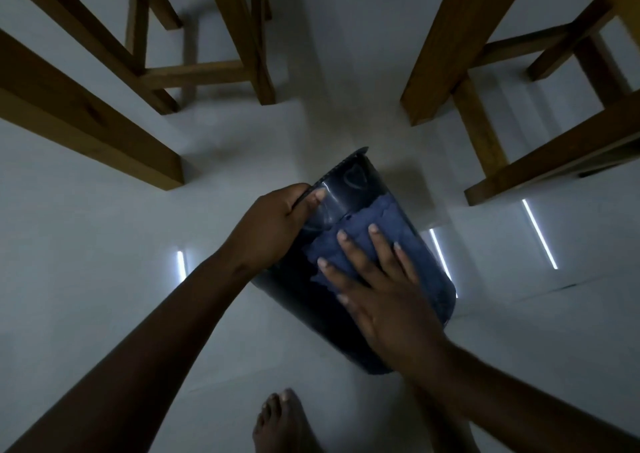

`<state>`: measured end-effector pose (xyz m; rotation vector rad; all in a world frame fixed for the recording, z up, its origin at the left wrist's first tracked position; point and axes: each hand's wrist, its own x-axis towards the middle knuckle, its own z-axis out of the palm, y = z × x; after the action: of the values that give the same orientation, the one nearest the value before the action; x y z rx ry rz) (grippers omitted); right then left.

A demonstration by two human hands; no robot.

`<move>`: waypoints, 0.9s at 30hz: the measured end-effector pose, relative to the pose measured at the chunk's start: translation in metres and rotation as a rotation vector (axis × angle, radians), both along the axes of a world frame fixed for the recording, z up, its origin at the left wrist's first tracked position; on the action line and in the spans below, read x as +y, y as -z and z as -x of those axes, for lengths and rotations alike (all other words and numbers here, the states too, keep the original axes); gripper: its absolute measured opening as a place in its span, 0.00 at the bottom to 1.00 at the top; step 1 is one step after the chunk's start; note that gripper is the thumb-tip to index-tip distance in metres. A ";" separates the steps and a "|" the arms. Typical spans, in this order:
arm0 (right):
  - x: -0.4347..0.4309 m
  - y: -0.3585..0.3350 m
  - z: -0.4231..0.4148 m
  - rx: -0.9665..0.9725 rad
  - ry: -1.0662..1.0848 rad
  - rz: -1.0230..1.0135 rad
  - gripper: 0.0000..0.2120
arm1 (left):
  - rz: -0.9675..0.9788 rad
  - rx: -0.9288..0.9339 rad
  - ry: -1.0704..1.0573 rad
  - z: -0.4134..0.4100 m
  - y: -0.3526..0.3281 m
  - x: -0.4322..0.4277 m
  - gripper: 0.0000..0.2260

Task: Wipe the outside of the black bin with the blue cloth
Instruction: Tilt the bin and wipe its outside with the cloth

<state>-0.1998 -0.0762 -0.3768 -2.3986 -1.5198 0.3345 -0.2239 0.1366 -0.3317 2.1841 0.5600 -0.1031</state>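
The black bin (349, 189) is tipped over above the white floor, its open rim pointing up and away from me. My left hand (273, 224) grips the rim on the left side, thumb outside and fingers hooked over the edge. The blue cloth (377, 224) lies spread on the bin's upper outer wall. My right hand (377, 300) presses flat on the cloth with the fingers spread apart. The bin's lower end is partly hidden behind my right wrist.
Wooden chair or table legs (249, 36) stand at the upper left, and a thick beam (90, 116) runs across the left. More wooden legs (446, 47) stand at the upper right. My bare foot (280, 421) rests on the glossy white floor (104, 244) near the bottom edge.
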 end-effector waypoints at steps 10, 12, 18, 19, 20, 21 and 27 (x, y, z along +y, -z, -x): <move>0.008 -0.004 -0.015 0.094 0.200 0.014 0.27 | -0.022 0.008 -0.025 0.003 0.008 0.000 0.13; 0.002 -0.001 0.008 -0.043 0.009 0.031 0.28 | -0.009 0.006 -0.020 0.003 0.009 0.002 0.15; 0.016 0.005 -0.051 0.115 0.256 -0.027 0.26 | 0.040 0.006 -0.050 0.003 0.010 -0.001 0.13; 0.018 0.006 -0.063 0.230 0.327 -0.068 0.25 | 0.039 0.014 -0.062 0.005 0.010 -0.001 0.13; 0.020 0.009 -0.072 0.350 0.381 -0.118 0.24 | 0.038 0.022 -0.070 0.007 0.010 -0.001 0.13; 0.019 0.012 -0.076 0.444 0.415 -0.160 0.23 | 0.037 0.031 -0.077 0.009 0.010 -0.002 0.13; 0.016 0.011 -0.072 0.535 0.530 -0.261 0.21 | 0.038 0.066 -0.158 0.023 0.016 0.001 0.14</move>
<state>-0.1278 -0.0602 -0.3876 -2.1564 -0.6281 0.5559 -0.2465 0.1374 -0.3482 2.0976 0.7593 -0.1007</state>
